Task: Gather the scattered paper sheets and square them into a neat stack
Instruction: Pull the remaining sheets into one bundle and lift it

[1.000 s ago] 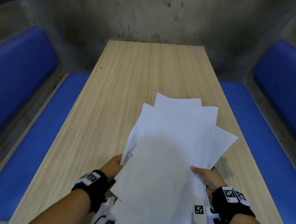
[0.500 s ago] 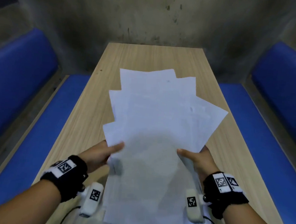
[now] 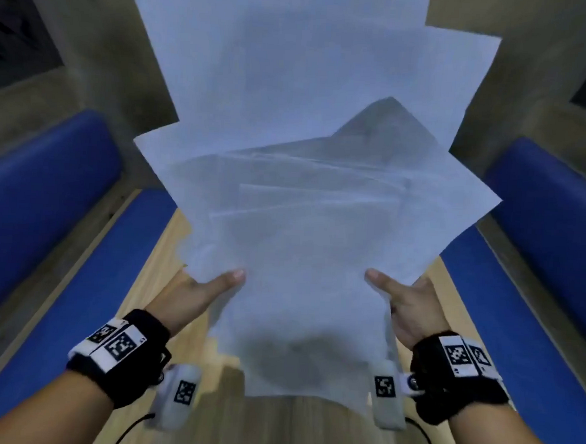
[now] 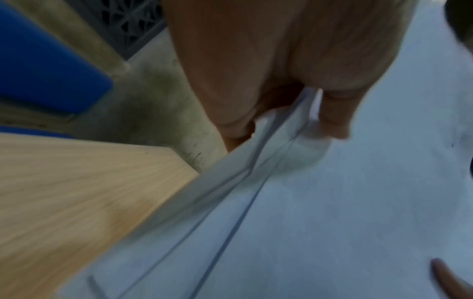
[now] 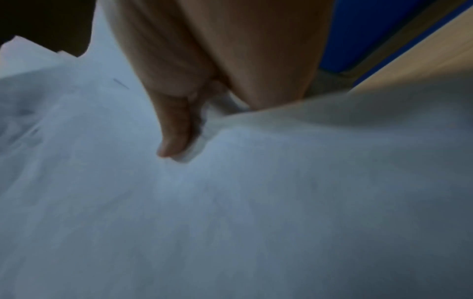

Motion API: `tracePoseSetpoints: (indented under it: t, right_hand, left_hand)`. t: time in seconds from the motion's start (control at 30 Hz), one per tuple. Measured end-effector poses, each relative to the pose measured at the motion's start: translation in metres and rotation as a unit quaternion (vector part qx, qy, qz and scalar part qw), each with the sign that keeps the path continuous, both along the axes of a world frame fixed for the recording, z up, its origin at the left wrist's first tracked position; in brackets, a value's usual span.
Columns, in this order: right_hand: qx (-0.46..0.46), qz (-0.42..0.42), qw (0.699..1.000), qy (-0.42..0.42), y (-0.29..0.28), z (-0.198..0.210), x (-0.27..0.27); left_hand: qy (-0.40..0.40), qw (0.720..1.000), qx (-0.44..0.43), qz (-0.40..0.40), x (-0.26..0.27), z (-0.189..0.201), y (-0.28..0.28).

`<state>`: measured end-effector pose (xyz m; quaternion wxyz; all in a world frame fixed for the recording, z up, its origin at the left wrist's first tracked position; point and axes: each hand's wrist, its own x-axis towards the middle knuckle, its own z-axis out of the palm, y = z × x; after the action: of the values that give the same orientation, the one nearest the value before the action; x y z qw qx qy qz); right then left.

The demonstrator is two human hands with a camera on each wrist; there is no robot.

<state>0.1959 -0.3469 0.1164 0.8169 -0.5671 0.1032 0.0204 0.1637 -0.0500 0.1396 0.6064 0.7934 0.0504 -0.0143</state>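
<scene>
the paper sheets (image 3: 298,174) stand raised on end and fill the middle of the head view from about 6 o'clock to 12 o'clock, hiding most of the wooden table (image 3: 154,282) and the wall behind. their top edge is cut off by the frame at 12 o'clock. the corners fan out unevenly toward 9, 1 and 3 o'clock, so the bundle is not squared. how many sheets there are cannot be counted; faint overlapping edges show through the paper. the lower edge hangs just above the table at 6 o'clock, and whether it touches the wood cannot be told.

both wrist views are blurred. in the left wrist view several sheet edges (image 4: 256,182) run diagonally under the hand, with the table (image 4: 64,192) at 8 o'clock.

the left hand (image 3: 191,294) pinches the sheets at their 8 o'clock side, thumb (image 3: 228,278) laid flat on the near face, the other fingers hidden behind the paper. the left wrist view shows the thumb (image 4: 335,113) and fingers (image 4: 230,105) closed on the sheet edges. the right hand (image 3: 413,308) pinches the 4 o'clock side the same way, thumb (image 3: 379,280) on the near face, fingers out of sight behind. the right wrist view shows its thumb (image 5: 174,125) pressing into the paper (image 5: 230,202).

blue benches (image 3: 38,213) flank the table at 9 and 3 o'clock. black wrist bands (image 3: 122,352) with printed markers sit on both wrists.
</scene>
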Motion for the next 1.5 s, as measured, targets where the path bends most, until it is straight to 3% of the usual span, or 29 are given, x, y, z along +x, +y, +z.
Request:
tracePoseSetpoints:
  t: [0.1,0.17,0.23,0.3,0.37,0.47,0.63,0.8,0.97,1.17,1.27,1.37,1.5]
  right_hand:
    - [0.027,-0.051,0.997,-0.048,0.014,0.007,-0.011]
    - [0.015,-0.076,0.993,-0.088,0.017,0.014,-0.016]
    - [0.006,-0.028,0.993,-0.111,0.019,0.019,-0.020]
    - [-0.052,-0.001,0.994,-0.094,0.019,0.019,-0.024]
    - [-0.098,-0.034,0.993,-0.061,0.020,0.017,-0.026]
    - [-0.095,-0.057,0.992,-0.052,0.019,0.018,-0.031]
    - [-0.094,-0.019,0.994,-0.048,0.016,0.006,-0.046]
    - [-0.122,-0.002,0.992,-0.039,0.006,-0.022,-0.054]
    - [-0.127,0.006,0.992,-0.021,0.011,-0.039,-0.061]
    - [-0.173,0.004,0.984,-0.052,0.016,-0.040,-0.055]
    - [-0.164,0.009,0.984,-0.073,0.025,-0.029,-0.052]
    - [-0.135,0.011,0.986,-0.096,0.016,-0.021,-0.045]
    - [-0.160,-0.009,0.987,-0.024,0.019,-0.039,-0.047]
  left_hand:
    - [-0.023,0.998,0.001,-0.063,-0.004,-0.001,-0.008]
    - [-0.059,0.998,-0.025,-0.012,-0.001,0.000,-0.009]
    - [-0.070,0.995,-0.052,0.044,-0.003,0.000,-0.009]
    - [-0.058,0.996,-0.054,0.041,-0.009,-0.003,-0.011]
    - [-0.045,0.997,-0.059,0.015,-0.014,-0.004,-0.011]
    - [-0.019,0.999,-0.043,-0.028,-0.020,-0.006,-0.010]
    - [-0.082,0.996,-0.042,0.008,-0.029,-0.014,-0.014]
    - [-0.031,0.997,-0.012,-0.067,-0.046,-0.040,-0.019]
    - [0.000,0.999,-0.053,-0.011,-0.051,-0.071,-0.027]
    - [0.005,0.999,-0.029,0.028,-0.047,-0.073,-0.039]
    - [-0.030,0.993,-0.090,0.074,-0.040,-0.072,-0.045]
    - [-0.038,0.990,-0.121,0.060,-0.033,-0.070,-0.039]
    - [-0.003,0.998,-0.065,0.003,-0.033,-0.080,-0.038]
